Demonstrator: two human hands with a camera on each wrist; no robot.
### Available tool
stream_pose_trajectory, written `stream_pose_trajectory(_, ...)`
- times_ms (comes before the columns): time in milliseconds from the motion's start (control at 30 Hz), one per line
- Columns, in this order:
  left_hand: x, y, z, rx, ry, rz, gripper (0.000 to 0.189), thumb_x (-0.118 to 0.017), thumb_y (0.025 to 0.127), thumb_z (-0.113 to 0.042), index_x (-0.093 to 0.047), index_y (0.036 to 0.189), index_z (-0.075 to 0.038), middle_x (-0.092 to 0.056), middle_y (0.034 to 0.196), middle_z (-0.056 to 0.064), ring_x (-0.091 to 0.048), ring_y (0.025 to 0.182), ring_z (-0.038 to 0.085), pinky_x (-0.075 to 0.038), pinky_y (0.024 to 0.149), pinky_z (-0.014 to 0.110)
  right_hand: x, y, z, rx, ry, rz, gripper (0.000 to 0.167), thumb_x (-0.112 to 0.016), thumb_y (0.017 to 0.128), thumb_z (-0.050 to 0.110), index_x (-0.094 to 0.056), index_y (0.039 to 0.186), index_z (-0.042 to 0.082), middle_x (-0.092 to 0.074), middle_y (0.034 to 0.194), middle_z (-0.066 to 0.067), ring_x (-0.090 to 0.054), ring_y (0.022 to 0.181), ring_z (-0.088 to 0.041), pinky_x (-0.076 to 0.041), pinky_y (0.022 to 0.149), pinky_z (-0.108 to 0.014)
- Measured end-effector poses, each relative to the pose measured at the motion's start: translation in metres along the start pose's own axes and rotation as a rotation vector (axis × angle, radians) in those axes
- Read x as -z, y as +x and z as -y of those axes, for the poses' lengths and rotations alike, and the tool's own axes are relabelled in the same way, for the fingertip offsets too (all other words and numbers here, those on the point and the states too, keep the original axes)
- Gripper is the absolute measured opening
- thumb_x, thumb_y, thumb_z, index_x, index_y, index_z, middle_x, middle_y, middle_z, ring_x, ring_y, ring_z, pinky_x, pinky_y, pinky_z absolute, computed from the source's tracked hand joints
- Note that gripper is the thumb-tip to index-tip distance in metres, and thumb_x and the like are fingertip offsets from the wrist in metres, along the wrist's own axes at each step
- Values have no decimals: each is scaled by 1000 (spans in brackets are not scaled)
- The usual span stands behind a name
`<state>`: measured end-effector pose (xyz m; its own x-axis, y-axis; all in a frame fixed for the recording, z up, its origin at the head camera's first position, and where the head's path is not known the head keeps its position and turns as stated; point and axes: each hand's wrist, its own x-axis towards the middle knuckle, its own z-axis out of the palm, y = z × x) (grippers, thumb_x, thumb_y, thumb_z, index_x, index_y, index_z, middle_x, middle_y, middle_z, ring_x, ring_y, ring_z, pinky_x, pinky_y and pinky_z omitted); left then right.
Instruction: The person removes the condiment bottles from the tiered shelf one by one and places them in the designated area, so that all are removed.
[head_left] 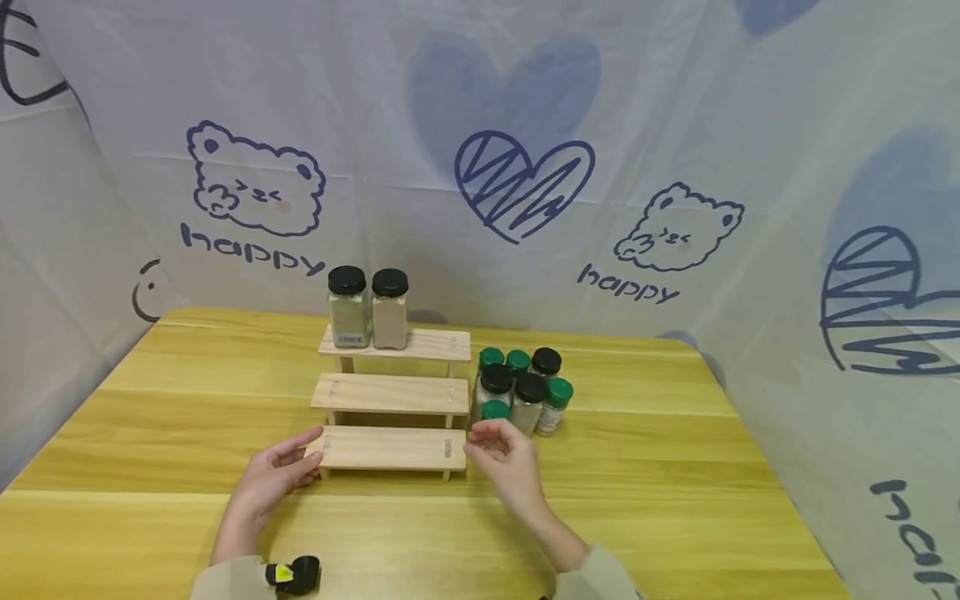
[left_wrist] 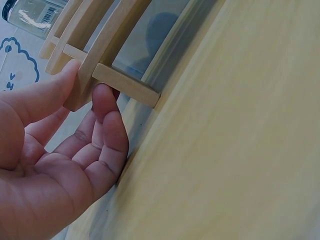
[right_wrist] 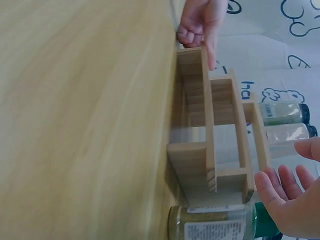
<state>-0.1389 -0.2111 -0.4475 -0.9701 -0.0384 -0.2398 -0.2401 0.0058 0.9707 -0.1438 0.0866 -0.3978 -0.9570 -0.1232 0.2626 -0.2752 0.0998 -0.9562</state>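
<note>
A three-tier wooden shelf rack (head_left: 390,448) stands on the table, its steps rising toward the back. My left hand (head_left: 273,479) holds the left end of its lowest board, thumb on top and curled fingers underneath, as the left wrist view shows. At the rack's right end is my right hand (head_left: 510,467), fingers loosely bent and nothing between them; in the right wrist view this hand (right_wrist: 295,205) is up beside the boards. Two square spice jars with black lids, one greenish (head_left: 349,312) and one pale beige (head_left: 389,312), stand at the left of the top tier.
Right of the rack, several spice jars cluster on the table, with black lids (head_left: 531,387) and green lids (head_left: 558,392). One labelled jar (right_wrist: 215,227) is close to the rack's side. Behind the wooden table (head_left: 637,467) hangs a printed cloth (head_left: 405,208).
</note>
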Motion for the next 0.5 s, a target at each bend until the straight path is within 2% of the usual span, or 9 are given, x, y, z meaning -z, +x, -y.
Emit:
stream_pose_trajectory(267,-1,-1,0,-3,2,-5,52,-62,84,-11,-41,130,1,-59,94,2,-58,77,12,-49,71,26,-6,13,-4,-1,16,-20,21,-62,78,-8,-54,97,-14,-56,94,-24,-56,87,-31,-49,71,-21)
stream_pose_trajectory(500,-1,-2,-1,1,18,3,53,-63,84,-14,-41,130,1,-58,102,5,-57,79,12,-49,72,27,-11,14,20,19,33,-4,21,-59,78,-12,-52,96,-19,-54,92,-31,-54,86,-38,-49,72,-22)
